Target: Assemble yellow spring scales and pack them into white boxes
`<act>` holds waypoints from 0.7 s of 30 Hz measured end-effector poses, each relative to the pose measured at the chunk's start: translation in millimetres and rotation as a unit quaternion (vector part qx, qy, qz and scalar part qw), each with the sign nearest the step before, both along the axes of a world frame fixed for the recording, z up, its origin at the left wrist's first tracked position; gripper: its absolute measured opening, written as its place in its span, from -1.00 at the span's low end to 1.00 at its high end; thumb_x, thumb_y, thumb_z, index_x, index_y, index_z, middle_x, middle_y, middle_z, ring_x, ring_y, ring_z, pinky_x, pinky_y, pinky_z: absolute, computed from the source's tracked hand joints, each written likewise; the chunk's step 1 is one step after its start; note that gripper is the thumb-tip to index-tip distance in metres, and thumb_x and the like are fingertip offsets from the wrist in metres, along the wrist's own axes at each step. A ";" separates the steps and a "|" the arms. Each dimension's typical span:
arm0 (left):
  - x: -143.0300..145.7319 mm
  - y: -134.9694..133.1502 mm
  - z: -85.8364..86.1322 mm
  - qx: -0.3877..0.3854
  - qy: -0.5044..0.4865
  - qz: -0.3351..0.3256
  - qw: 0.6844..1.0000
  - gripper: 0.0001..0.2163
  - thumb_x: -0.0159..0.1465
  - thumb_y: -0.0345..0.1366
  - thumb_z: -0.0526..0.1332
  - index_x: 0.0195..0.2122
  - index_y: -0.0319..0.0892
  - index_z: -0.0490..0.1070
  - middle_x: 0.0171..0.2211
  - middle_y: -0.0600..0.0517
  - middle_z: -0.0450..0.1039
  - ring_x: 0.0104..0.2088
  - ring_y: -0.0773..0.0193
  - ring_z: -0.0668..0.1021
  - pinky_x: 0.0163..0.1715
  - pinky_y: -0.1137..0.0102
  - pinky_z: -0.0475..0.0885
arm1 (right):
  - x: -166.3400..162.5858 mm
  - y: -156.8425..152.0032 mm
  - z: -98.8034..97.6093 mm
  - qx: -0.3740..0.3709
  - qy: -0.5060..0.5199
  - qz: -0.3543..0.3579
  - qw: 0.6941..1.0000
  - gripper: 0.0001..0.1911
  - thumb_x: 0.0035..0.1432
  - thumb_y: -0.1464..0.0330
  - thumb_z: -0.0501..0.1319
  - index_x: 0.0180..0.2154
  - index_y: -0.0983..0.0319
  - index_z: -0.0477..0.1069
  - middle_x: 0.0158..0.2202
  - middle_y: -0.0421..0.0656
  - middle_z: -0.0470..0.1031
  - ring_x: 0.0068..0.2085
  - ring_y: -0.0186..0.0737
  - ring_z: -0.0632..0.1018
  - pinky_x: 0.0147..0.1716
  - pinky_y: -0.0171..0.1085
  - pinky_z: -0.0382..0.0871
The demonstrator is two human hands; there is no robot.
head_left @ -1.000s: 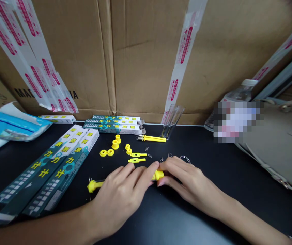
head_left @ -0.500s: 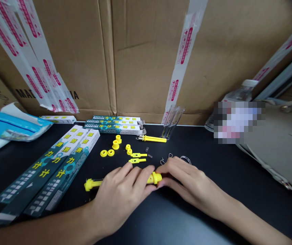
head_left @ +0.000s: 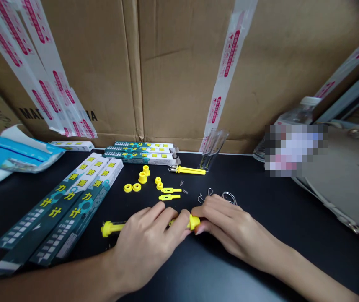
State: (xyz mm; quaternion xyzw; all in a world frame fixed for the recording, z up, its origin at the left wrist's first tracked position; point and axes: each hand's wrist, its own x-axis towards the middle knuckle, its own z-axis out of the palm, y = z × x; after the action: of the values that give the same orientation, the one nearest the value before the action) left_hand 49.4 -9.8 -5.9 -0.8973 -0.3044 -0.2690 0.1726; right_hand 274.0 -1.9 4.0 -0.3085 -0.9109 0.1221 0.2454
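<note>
A tubular spring scale (head_left: 116, 227) with yellow end fittings lies across the front of the table, its clear middle mostly covered by fingers. My left hand (head_left: 151, 245) is closed around the tube. At the tube's right end, the fingers of my right hand (head_left: 226, 220) pinch the yellow end cap (head_left: 194, 222). Just beyond my hands are yellow slotted pieces (head_left: 170, 197), small springs (head_left: 185, 191) and yellow rings (head_left: 128, 188). Yellow flanged caps (head_left: 142, 177) stand behind the rings. Bent wire hooks (head_left: 229, 198) lie partly hidden behind my right hand.
Long printed boxes (head_left: 81, 201) lie at the left, with more boxes (head_left: 141, 153) stacked at the back. A yellow rod with a spring (head_left: 190, 170) lies near upright clear tubes (head_left: 212, 149). A blue packet (head_left: 19, 151), a bottle (head_left: 305, 111) and a beige bag (head_left: 345, 176) flank the area. Cardboard (head_left: 179, 84) walls the back.
My left thumb and index finger have shifted slightly along the tube near its right end. The right hand still pinches the cap; the view has moved a little.
</note>
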 end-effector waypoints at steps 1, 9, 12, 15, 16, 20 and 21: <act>0.0 -0.2 -0.2 -0.001 -0.001 -0.002 1.000 -0.80 0.49 -0.36 -0.01 -0.10 -0.23 0.40 -0.41 0.09 0.58 -0.43 0.23 0.61 -0.49 0.31 0.44 | -0.5 -0.4 0.4 -0.002 -0.005 0.001 1.000 -0.79 0.45 0.43 -0.02 -0.23 0.22 0.35 -0.33 -0.14 0.48 -0.35 -0.21 0.40 -0.31 -0.23 0.26; 0.6 0.2 4.1 0.015 -0.026 -0.019 0.999 -0.80 0.50 -0.32 0.01 -0.09 -0.24 0.41 -0.39 0.08 0.60 -0.43 0.25 0.62 -0.49 0.34 0.45 | -6.9 -4.4 1.7 -0.081 0.036 0.003 0.996 -0.65 0.49 0.31 -0.13 -0.31 0.21 0.31 -0.41 -0.17 0.40 -0.39 -0.21 0.36 -0.29 -0.22 0.26; 0.3 0.6 6.0 0.025 -0.031 -0.030 0.999 -0.85 0.47 -0.40 0.07 -0.07 -0.25 0.41 -0.38 0.08 0.62 -0.43 0.25 0.63 -0.48 0.35 0.45 | -10.4 -6.3 -0.8 -0.144 0.081 -0.016 0.986 -0.57 0.50 0.24 -0.16 -0.41 0.19 0.23 -0.46 -0.22 0.35 -0.41 -0.26 0.37 -0.29 -0.25 0.27; 1.0 0.7 5.7 0.021 -0.033 -0.029 0.999 -0.86 0.47 -0.39 0.07 -0.09 -0.25 0.41 -0.39 0.08 0.62 -0.43 0.24 0.63 -0.49 0.33 0.45 | -12.9 -6.7 -2.8 -0.197 0.101 -0.028 0.975 -0.57 0.51 0.24 -0.16 -0.41 0.18 0.21 -0.45 -0.24 0.35 -0.40 -0.29 0.39 -0.31 -0.30 0.28; 1.5 0.5 5.3 0.015 -0.035 -0.026 0.999 -0.85 0.48 -0.37 0.06 -0.11 -0.25 0.41 -0.39 0.08 0.62 -0.43 0.24 0.63 -0.48 0.32 0.45 | -13.2 -6.4 -2.9 -0.194 0.096 -0.028 0.976 -0.58 0.51 0.25 -0.17 -0.40 0.18 0.22 -0.44 -0.24 0.35 -0.40 -0.29 0.40 -0.31 -0.30 0.29; 3.5 0.1 4.4 -0.004 -0.045 -0.009 0.999 -0.85 0.48 -0.33 0.07 -0.17 -0.22 0.40 -0.37 0.08 0.63 -0.44 0.25 0.63 -0.48 0.31 0.46 | -10.7 -5.1 1.0 -0.097 0.025 -0.043 0.994 -0.63 0.50 0.26 -0.16 -0.30 0.20 0.28 -0.37 -0.18 0.39 -0.37 -0.22 0.39 -0.29 -0.21 0.31; 3.6 0.1 4.4 -0.003 -0.045 -0.004 0.999 -0.85 0.48 -0.32 0.06 -0.15 -0.21 0.40 -0.36 0.07 0.63 -0.44 0.25 0.64 -0.48 0.31 0.45 | -9.5 -5.1 2.4 -0.080 0.015 -0.050 0.995 -0.68 0.49 0.25 -0.12 -0.24 0.21 0.31 -0.33 -0.15 0.43 -0.34 -0.19 0.42 -0.27 -0.19 0.32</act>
State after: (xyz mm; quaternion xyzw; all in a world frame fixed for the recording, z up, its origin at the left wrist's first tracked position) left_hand 53.1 -9.6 -1.5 -0.8862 -0.3089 -0.3086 0.1548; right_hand 264.5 -7.0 6.4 -0.3704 -0.8778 0.1868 0.2395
